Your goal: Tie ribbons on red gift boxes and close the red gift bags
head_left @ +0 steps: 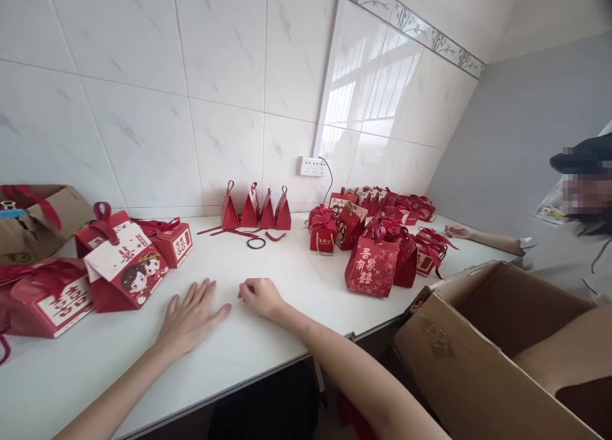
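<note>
My left hand (192, 315) lies flat on the white table (268, 319), fingers spread and nothing under them that I can see. Just to its right, my right hand (262, 297) rests on the tabletop in a loose fist, with no object showing in it. Left of my left hand stands a red and white gift box (125, 261) printed with cartoon figures and topped by a ribbon loop. Ahead of my hands are a black ring (256, 243) and loose red ribbon strips (276, 237). Behind those, several narrow red boxes with loops (252, 208) line up along the wall.
More red boxes (52, 296) and a brown bag (45, 220) sit at left. Red gift boxes (371, 268) crowd the right side. A large open cardboard box (459, 351) stands at the table's right front edge. Another person's hand (458, 231) rests on the far right end.
</note>
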{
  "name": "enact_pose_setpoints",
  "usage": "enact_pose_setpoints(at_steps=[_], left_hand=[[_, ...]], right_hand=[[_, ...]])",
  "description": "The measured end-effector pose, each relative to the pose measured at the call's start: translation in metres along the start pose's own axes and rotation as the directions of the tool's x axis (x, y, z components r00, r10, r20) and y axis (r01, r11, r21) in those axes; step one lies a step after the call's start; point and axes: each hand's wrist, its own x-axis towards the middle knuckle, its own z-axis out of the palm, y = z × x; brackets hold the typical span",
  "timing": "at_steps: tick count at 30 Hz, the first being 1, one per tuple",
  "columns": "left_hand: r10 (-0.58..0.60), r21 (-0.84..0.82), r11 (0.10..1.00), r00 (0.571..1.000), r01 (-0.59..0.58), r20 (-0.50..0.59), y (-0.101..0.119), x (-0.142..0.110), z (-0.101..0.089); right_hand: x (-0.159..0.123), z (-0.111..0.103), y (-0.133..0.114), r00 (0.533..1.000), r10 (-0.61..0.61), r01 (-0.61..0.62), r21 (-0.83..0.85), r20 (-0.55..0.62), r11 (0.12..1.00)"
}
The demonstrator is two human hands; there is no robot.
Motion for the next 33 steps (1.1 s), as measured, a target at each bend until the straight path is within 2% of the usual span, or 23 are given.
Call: enact_pose_setpoints(at_steps=[3, 8, 11, 13, 14, 16, 19, 21, 22, 24, 26, 28, 30, 33], left_hand=[[-0.037, -0.023, 0.999, 0.999, 0.037, -0.033, 0.007, 0.014, -0.001], [-0.064, -0.013, 0.998, 0.998, 0.064, 0.001, 0.011, 0.021, -0.002], [-0.071, -0.006, 0.997, 0.997, 0.071, 0.006, 0.011, 0.021, -0.003], [-0.072, -0.008, 0.997, 0.997, 0.072, 0.013, 0.012, 0.021, -0.004], [-0.073, -0.009, 0.997, 0.997, 0.073, 0.018, 0.012, 0.021, -0.005], [-0.07, -0.01, 0.998, 0.997, 0.07, 0.026, 0.012, 0.021, -0.005], [-0.065, -0.008, 0.998, 0.998, 0.065, 0.016, 0.012, 0.02, -0.004], [-0.068, -0.006, 0.998, 0.998, 0.068, 0.015, 0.011, 0.02, -0.003], [-0.071, -0.005, 0.997, 0.997, 0.071, 0.015, 0.011, 0.02, -0.003], [-0.071, -0.002, 0.998, 0.997, 0.071, 0.013, 0.01, 0.019, -0.003], [-0.07, 0.0, 0.998, 0.998, 0.07, 0.008, 0.01, 0.017, -0.003], [-0.074, -0.004, 0.997, 0.997, 0.074, 0.012, 0.011, 0.016, -0.004], [-0.079, -0.016, 0.997, 0.997, 0.079, 0.007, 0.011, 0.014, -0.005], [-0.081, -0.033, 0.996, 0.997, 0.081, -0.003, 0.011, 0.013, -0.005]], right_hand=[[0.004, -0.002, 0.003, 0.999, 0.032, -0.033, 0.028, 0.027, 0.999], [0.004, -0.004, 0.006, 0.999, 0.039, -0.039, 0.065, 0.015, 0.997], [-0.009, -0.012, 0.002, 0.994, -0.044, 0.046, 0.017, -0.095, 0.999], [-0.025, -0.027, -0.001, 0.963, -0.132, 0.122, -0.056, -0.235, 0.991], [-0.034, -0.038, -0.002, 0.932, -0.177, 0.152, -0.104, -0.316, 0.983], [-0.053, -0.067, -0.001, 0.836, -0.252, 0.171, -0.206, -0.487, 0.964], [-0.078, -0.118, 0.008, 0.617, -0.308, 0.094, -0.322, -0.724, 0.942], [-0.09, -0.148, 0.019, 0.471, -0.313, 0.011, -0.35, -0.824, 0.937], [-0.095, -0.161, 0.025, 0.419, -0.307, -0.031, -0.351, -0.854, 0.936], [-0.101, -0.179, 0.038, 0.358, -0.275, -0.11, -0.333, -0.892, 0.936], [-0.104, -0.189, 0.053, 0.334, -0.222, -0.178, -0.293, -0.916, 0.94], [-0.104, -0.195, 0.066, 0.329, -0.161, -0.22, -0.241, -0.931, 0.945], [-0.105, -0.197, 0.079, 0.35, -0.11, -0.23, -0.2, -0.93, 0.952], [-0.108, -0.195, 0.097, 0.412, -0.068, -0.21, -0.167, -0.909, 0.963]])
